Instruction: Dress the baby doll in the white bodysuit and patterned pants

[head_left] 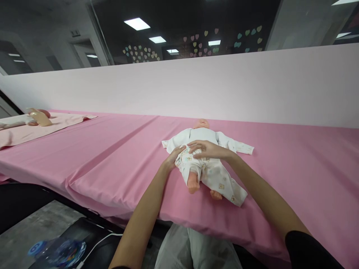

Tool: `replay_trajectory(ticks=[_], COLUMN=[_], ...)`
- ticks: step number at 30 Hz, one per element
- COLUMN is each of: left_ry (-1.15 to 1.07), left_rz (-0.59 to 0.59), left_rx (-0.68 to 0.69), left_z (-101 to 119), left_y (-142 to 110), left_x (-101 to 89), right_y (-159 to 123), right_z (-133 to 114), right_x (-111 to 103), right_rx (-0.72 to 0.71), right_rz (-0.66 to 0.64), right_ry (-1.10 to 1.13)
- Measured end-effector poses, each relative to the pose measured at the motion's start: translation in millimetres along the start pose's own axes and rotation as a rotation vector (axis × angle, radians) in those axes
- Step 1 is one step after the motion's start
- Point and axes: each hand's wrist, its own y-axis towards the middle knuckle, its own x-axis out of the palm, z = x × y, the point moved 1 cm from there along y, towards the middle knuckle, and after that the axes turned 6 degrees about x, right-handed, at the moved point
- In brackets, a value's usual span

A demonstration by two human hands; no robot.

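Doll: on its back at the frame's centre, head toward the wall, in a white top and patterned trousers.
Trousers: one leg rucked up, a foot bare; the other stretched toward lower right, a second foot beside it.
Left hand: yours, at the waist's left edge; fingers partly hidden, so you cannot tell whether it pinches cloth.
Right hand: yours, fingers curved and parted over the waist.
Tabletop: pink-covered, beneath your hands.
Bottle: lower left.
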Motion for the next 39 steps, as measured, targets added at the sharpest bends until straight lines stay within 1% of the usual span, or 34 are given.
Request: replay_trajectory(ticks=[1,2,3,4,5,6,7,9,11,13,14,15,16,19,20,22,24,25,27,28,29,31,32,33,34,36,37,39], left_ry=[0.007,0.015,0.023,0.031,0.035,0.036,0.035,0.034,0.044,0.088,0.123,0.161,0.199,0.224,0.187,0.069,-0.035,-0.062,-0.075,-0.078,-0.086,-0.096,-0.084,-0.051,0.002,0.104,0.119,0.059], left_rz=[0.003,0.012,0.029,0.051,0.075,0.097,0.111,0.120,0.126,0.151,0.174,0.199,0.226,0.275,0.286,0.315,0.321,0.298,0.202,0.140,0.081,0.004,-0.014,-0.023,-0.025,-0.019,-0.013,0.017], left_rx=[0.008,0.015,0.024,0.033,0.041,0.049,0.056,0.059,0.057,0.055,0.062,0.074,0.089,0.152,0.178,0.224,0.234,0.223,0.154,0.082,-0.012,-0.210,-0.273,-0.296,-0.284,-0.216,-0.175,-0.090], left_z=[-1.0,-1.5,-1.6,-1.2,-0.4,0.5,1.4,2.5,2.0,0.4,-0.3,-0.8,-0.9,0.9,1.9,3.4,3.3,2.6,0.2,-1.3,-2.8,-5.0,-5.1,-4.6,-3.5,-0.4,1.4,4.6], left_y=[0.6,1.0,1.0,0.9,0.6,0.3,0.2,0.4,1.6,3.2,3.9,4.4,4.7,5.4,6.0,7.8,9.7,10.3,10.0,8.9,7.2,2.7,0.5,-1.4,-2.9,-4.4,-4.6,-3.7], left_x=[0.3,0.6,0.8,1.1,1.4,1.7,2.0,1.8,0.0,-3.2,-4.9,-6.5,-7.5,-5.7,-3.7,0.8,4.9,6.5,8.9,9.9,10.8,12.8,13.9,15.1,16.2,18.3,19.1,19.8], right_y=[4.2,8.8,13.2,17.0,20.0,22.2,23.5,23.2,20.7,18.4,17.7,17.3,17.2,17.4,17.7,18.8,20.3,21.1,22.5,23.0,23.4,24.5,25.1,25.7,26.2,26.0,25.0,21.4], right_z=[9.1,19.1,29.1,38.2,45.8,51.5,55.3,57.8,55.9,52.5,50.7,48.8,46.9,40.7,38.8,35.9,35.5,36.4,40.1,42.9,46.4,54.6,58.5,62.0,64.6,66.5,66.0,63.1], right_x=[-3.6,-6.0,-7.4,-7.8,-7.4,-6.7,-5.8,-4.7,-4.7,-5.1,-5.4,-5.7,-6.3,-7.9,-7.7,-6.1,-3.9,-3.1,-3.2,-4.2,-5.7,-9.0,-10.4,-11.4,-11.8,-11.2,-10.2,-7.7], right_rx=[0.053,0.113,0.176,0.237,0.290,0.325,0.338,0.312,0.276,0.263,0.262,0.260,0.253,0.189,0.157,0.124,0.140,0.152,0.161,0.167,0.179,0.229,0.260,0.289,0.313,0.328,0.317,0.286], right_rz=[0.106,0.239,0.379,0.491,0.550,0.548,0.493,0.334,0.217,0.155,0.148,0.161,0.200,0.356,0.379,0.387,0.384,0.396,0.449,0.487,0.533,0.590,0.596,0.590,0.572,0.513,0.468,0.322], right_ry=[0.113,0.188,0.214,0.200,0.168,0.138,0.125,0.160,0.198,0.195,0.190,0.191,0.199,0.278,0.315,0.359,0.329,0.280,0.171,0.135,0.126,0.199,0.250,0.284,0.297,0.307,0.335,0.451])
